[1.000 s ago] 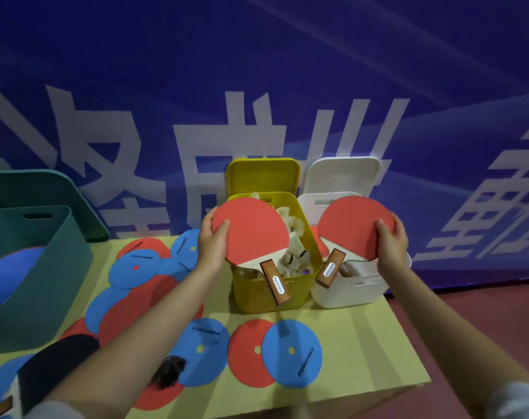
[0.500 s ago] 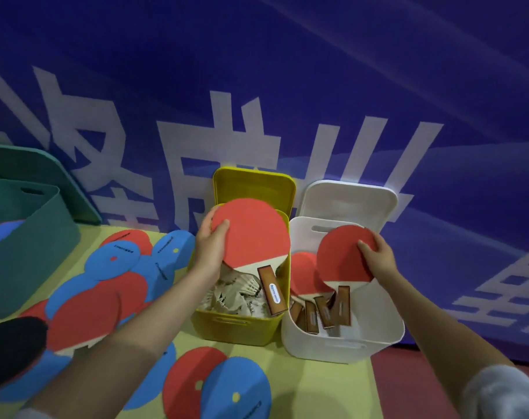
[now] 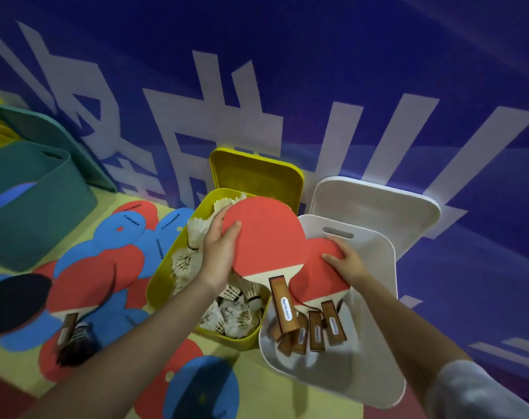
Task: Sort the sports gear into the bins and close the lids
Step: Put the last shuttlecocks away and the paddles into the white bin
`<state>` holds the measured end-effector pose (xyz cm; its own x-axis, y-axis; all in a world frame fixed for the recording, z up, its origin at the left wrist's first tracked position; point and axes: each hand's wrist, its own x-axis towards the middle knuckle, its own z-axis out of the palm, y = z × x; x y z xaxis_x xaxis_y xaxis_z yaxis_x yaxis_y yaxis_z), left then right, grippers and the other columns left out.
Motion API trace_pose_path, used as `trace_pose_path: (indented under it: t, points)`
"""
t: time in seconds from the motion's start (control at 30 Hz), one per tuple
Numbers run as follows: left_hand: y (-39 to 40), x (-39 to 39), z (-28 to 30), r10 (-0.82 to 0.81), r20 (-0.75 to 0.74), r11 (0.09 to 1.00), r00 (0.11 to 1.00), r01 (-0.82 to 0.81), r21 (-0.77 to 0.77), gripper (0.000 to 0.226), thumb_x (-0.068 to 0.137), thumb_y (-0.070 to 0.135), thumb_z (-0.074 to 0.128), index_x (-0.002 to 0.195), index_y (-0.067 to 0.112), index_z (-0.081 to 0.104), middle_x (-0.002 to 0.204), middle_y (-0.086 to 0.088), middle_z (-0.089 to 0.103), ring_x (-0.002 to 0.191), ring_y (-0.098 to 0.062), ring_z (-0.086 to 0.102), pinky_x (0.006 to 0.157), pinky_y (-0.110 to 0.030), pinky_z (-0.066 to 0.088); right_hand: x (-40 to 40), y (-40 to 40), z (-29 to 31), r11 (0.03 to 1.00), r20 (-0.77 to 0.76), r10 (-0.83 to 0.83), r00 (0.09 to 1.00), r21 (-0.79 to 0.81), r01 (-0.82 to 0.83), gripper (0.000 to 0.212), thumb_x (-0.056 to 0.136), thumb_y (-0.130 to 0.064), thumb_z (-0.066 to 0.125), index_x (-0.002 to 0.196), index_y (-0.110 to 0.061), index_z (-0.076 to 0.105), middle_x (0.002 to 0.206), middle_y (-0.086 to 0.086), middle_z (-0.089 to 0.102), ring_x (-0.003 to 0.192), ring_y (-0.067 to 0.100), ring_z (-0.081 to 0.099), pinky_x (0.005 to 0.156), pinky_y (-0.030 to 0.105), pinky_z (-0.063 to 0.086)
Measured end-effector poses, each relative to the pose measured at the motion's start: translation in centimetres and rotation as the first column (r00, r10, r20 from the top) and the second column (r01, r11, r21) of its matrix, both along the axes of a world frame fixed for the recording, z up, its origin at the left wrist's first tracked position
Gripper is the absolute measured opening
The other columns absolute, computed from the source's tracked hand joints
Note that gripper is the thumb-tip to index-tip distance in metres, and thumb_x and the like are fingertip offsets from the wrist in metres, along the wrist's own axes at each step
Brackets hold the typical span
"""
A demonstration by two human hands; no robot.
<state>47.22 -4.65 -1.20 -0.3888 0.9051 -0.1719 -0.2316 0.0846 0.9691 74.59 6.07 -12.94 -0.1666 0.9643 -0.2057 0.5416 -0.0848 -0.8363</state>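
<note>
My left hand (image 3: 219, 249) grips a red table tennis paddle (image 3: 266, 237) by its blade, over the gap between the yellow bin (image 3: 166, 267) and the white bin (image 3: 375, 297). Its wooden handle points down into the white bin. My right hand (image 3: 346, 263) presses on another red paddle (image 3: 320, 276) lying inside the white bin on top of several paddles, whose handles (image 3: 314, 331) stick out toward me. The yellow bin holds several white shuttlecocks (image 3: 233, 313). Both lids, yellow (image 3: 257, 173) and white (image 3: 375, 204), stand open against the wall.
Red and blue paddles and discs (image 3: 106, 267) lie scattered on the yellow table (image 3: 257, 385) to the left, with a black paddle (image 3: 12, 300) at the far left. A teal bin (image 3: 36, 204) stands open at the back left. A blue banner wall (image 3: 317, 86) rises behind the bins.
My right hand has lowered its red paddle deeper into the white bin onto the others. My left hand has carried its paddle rightward from over the yellow bin toward the white bin.
</note>
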Motion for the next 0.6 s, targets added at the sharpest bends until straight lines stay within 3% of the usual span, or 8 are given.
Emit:
trace_pose_path:
  t: [0.1,0.23,0.3,0.33,0.37,0.43,0.5,0.6]
  points:
    - [0.9,1.3,-0.4,0.009,-0.012,1.0,1.0,-0.01,-0.021,0.039,0.098,0.022,0.051,0.134,0.036,0.047,0.13,0.007,0.055,0.114,-0.016,0.057,0.093,-0.041,0.051,0.2,0.2,-1.8,1.0,0.26,-0.014,0.966,0.015,0.01,0.055,0.086,-0.031,0.067,0.137,-0.026,0.049,0.131,0.009,0.046,0.121,0.025,0.046,0.104,0.035,0.037]
    - [1.8,2.8,-1.1,-0.011,-0.044,0.999,0.999,0.01,-0.038,0.035,0.097,0.024,0.051,0.129,0.04,0.049,0.126,0.008,0.056,0.114,-0.018,0.057,0.096,-0.046,0.05,-0.6,-2.0,-3.0,0.995,0.577,0.08,0.813,0.001,-0.099,0.054,0.088,-0.045,0.058,0.139,-0.034,0.045,0.135,0.009,0.041,0.127,0.028,0.038,0.104,0.038,0.038]
    - [2.3,3.3,-1.4,-0.037,-0.076,0.999,0.996,0.035,-0.039,0.036,0.097,0.026,0.051,0.13,0.04,0.049,0.127,0.008,0.056,0.114,-0.018,0.056,0.096,-0.048,0.049,-1.6,-2.9,-2.2,0.997,0.428,-0.069,0.901,0.054,0.051,0.052,0.089,-0.044,0.055,0.138,-0.028,0.047,0.139,0.01,0.041,0.131,0.029,0.036,0.108,0.042,0.035]
    - [2.5,3.6,-1.5,-0.049,-0.096,0.998,0.994,0.046,-0.037,0.036,0.097,0.027,0.051,0.13,0.04,0.048,0.128,0.008,0.055,0.114,-0.017,0.056,0.096,-0.047,0.049,-2.4,-3.5,-0.7,0.981,0.215,-0.193,0.957,0.05,0.187,0.049,0.091,-0.045,0.052,0.134,-0.024,0.051,0.136,0.01,0.047,0.129,0.028,0.04,0.108,0.043,0.035]
    - [2.7,3.9,-1.4,-0.062,-0.116,0.998,0.991,0.059,-0.032,0.036,0.097,0.027,0.051,0.131,0.039,0.048,0.128,0.008,0.055,0.114,-0.017,0.056,0.096,-0.046,0.049,-2.9,-4.0,1.2,0.954,-0.059,-0.301,0.952,-0.017,0.3,0.044,0.093,-0.046,0.048,0.128,-0.021,0.057,0.128,0.009,0.056,0.123,0.027,0.048,0.105,0.043,0.039]
    - [3.0,4.7,-1.2,-0.089,-0.157,0.996,0.984,0.088,-0.015,0.036,0.097,0.025,0.051,0.132,0.037,0.048,0.127,0.007,0.055,0.112,-0.015,0.056,0.094,-0.04,0.049,-3.8,-5.1,4.9,0.918,-0.466,-0.391,0.794,-0.261,0.299,0.036,0.097,-0.046,0.043,0.113,-0.022,0.065,0.106,0.006,0.069,0.103,0.023,0.064,0.092,0.041,0.048]
    - [3.0,5.9,-0.9,-0.117,-0.205,0.993,0.972,0.119,-0.003,0.036,0.098,0.024,0.05,0.133,0.033,0.047,0.124,0.007,0.054,0.108,-0.014,0.056,0.086,-0.032,0.049,-3.8,-6.1,7.1,0.95,-0.573,-0.29,0.767,-0.272,0.155,0.031,0.094,-0.042,0.053,0.118,-0.023,0.061,0.107,0.002,0.071,0.099,0.019,0.067,0.088,0.037,0.053]
    - [3.2,6.9,-1.0,-0.181,-0.293,0.983,0.939,0.18,-0.031,0.038,0.098,0.026,0.047,0.136,0.031,0.044,0.127,0.002,0.057,0.108,-0.016,0.057,0.09,-0.035,0.049,-3.3,-7.4,7.1,0.953,-0.598,-0.291,0.747,-0.249,0.172,0.045,0.085,-0.031,0.068,0.126,-0.019,0.055,0.114,0.005,0.069,0.103,0.023,0.067,0.089,0.042,0.054]
